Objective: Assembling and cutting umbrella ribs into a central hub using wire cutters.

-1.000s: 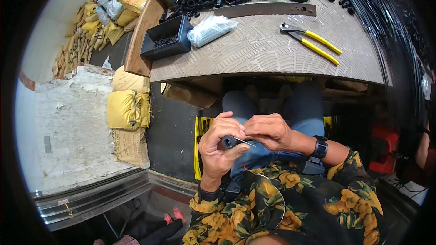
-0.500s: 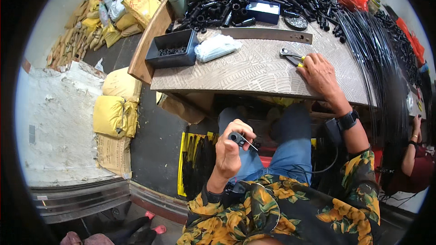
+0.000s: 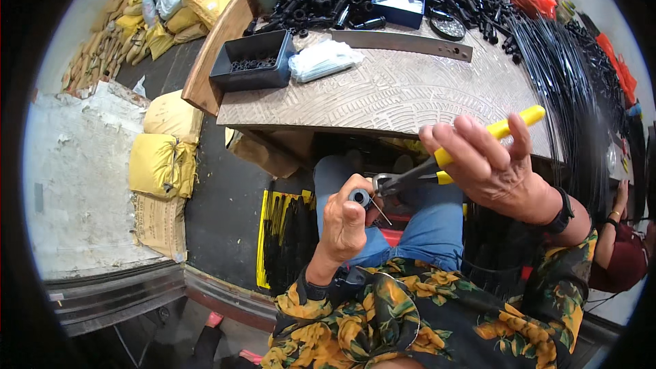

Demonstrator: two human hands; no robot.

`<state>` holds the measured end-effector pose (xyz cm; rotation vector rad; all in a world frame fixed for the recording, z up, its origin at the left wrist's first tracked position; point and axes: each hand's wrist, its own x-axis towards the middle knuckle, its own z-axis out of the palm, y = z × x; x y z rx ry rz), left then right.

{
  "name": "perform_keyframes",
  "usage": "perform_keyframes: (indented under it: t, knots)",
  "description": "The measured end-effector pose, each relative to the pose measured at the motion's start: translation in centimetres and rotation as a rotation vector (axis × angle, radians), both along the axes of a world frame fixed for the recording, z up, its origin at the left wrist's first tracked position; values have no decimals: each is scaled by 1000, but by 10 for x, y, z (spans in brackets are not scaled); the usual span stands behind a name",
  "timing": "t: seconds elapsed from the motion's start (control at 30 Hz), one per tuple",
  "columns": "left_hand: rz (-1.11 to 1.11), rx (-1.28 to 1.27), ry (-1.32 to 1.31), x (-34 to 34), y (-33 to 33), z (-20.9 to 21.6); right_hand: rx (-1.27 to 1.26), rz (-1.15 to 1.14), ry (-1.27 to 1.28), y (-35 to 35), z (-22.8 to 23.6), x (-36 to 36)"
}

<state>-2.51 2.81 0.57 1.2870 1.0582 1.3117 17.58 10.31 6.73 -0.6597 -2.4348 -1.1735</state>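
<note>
My left hand (image 3: 339,229) is closed round a short black tubular part (image 3: 360,197), held upright above my lap with its round open end facing up. A thin metal wire (image 3: 381,212) sticks out beside it, past my fingers. In my right hand (image 3: 488,171) are yellow-handled cutting pliers (image 3: 420,172). Their metal jaws are right at the tube, by the wire; I cannot tell whether they touch it. The fingers of my right hand lie over the handles, with one handle end poking out above.
On the table (image 3: 287,109) stand a dark bin (image 3: 253,78) of small black parts, a bundle of white sticks (image 3: 324,61), a flat metal bar (image 3: 403,44), a blue box (image 3: 398,10) and a heap of black tubes (image 3: 321,0). Long black rods (image 3: 560,75) hang at right; another person's arm (image 3: 608,232) is beyond.
My right hand has lifted the pliers off the table and brought them down toward me, to the tube. My left hand still holds the tube in nearly the same place.
</note>
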Motion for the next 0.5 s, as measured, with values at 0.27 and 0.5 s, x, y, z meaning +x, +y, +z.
perform_keyframes:
  t: [0.27, 0.5]
  knots:
    - [137, 36, 108, -1, 1, -9, 28, -32, 229, -15, -52, -12]
    - [208, 77, 156, 5, 2, -6, -235, -233, 420, -49, -88, -35]
